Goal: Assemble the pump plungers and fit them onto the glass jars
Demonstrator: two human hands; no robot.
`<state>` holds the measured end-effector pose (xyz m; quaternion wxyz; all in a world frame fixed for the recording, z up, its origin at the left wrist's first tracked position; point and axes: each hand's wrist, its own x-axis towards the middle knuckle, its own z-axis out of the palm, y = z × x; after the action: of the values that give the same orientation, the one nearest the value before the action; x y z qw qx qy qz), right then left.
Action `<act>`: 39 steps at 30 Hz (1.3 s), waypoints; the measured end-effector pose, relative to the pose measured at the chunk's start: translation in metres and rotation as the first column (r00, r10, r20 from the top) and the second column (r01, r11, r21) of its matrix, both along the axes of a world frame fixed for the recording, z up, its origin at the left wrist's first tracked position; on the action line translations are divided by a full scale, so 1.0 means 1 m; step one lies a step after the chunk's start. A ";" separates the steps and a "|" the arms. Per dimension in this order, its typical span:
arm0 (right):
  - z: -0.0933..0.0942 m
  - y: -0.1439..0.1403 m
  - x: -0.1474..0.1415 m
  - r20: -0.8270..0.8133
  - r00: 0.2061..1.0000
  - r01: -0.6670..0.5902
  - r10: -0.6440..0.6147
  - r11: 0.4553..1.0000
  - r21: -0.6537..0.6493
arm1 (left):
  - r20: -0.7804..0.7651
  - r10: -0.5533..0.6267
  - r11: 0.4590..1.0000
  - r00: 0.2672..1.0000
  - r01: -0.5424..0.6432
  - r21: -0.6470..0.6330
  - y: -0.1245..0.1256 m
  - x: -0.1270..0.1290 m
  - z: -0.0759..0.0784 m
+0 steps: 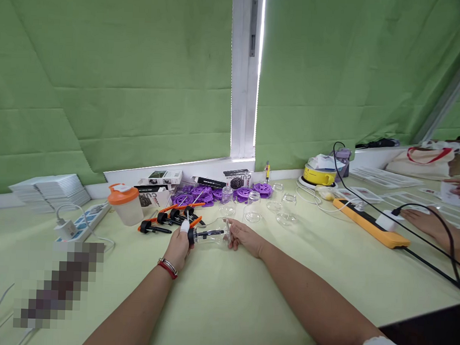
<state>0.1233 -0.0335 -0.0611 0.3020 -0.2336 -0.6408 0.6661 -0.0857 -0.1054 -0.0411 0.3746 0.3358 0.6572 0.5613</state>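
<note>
My left hand (179,246) is closed around the black lid (191,236) of a clear glass bottle (213,233). A black stem from the lid reaches inside the bottle, which lies on its side just over the table. At the bottle's base, my right hand (246,237) grips the glass with its fingertips. Several black lids with stems and orange parts (168,218) lie behind my left hand. Beyond my right hand stand several more clear glass bottles (253,208).
Purple plastic pieces (199,195) and small boxes (165,177) line the wall. Left are an orange-lidded shaker cup (126,204), a power strip (85,222) and white stacks (52,190). Right are an orange power strip (367,222), cables, a yellow pot (319,174) and another person's hand (420,219).
</note>
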 end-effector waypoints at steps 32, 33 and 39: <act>0.003 0.001 0.001 0.025 1.000 0.009 -0.010 1.000 0.011 | -0.048 -0.015 1.000 0.999 0.015 -0.005 -0.001 0.002 0.000; 0.004 0.001 0.001 0.023 1.000 0.009 -0.009 1.000 0.003 | -0.054 -0.014 1.000 0.998 0.014 0.001 -0.001 0.002 0.000; 0.006 0.000 0.000 0.023 1.000 0.014 -0.013 1.000 -0.026 | -0.069 0.007 0.999 0.998 -0.004 0.041 0.000 0.002 -0.001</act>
<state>0.1229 -0.0334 -0.0555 0.2961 -0.2492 -0.6337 0.6698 -0.0840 -0.1049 -0.0424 0.3432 0.3606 0.6591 0.5637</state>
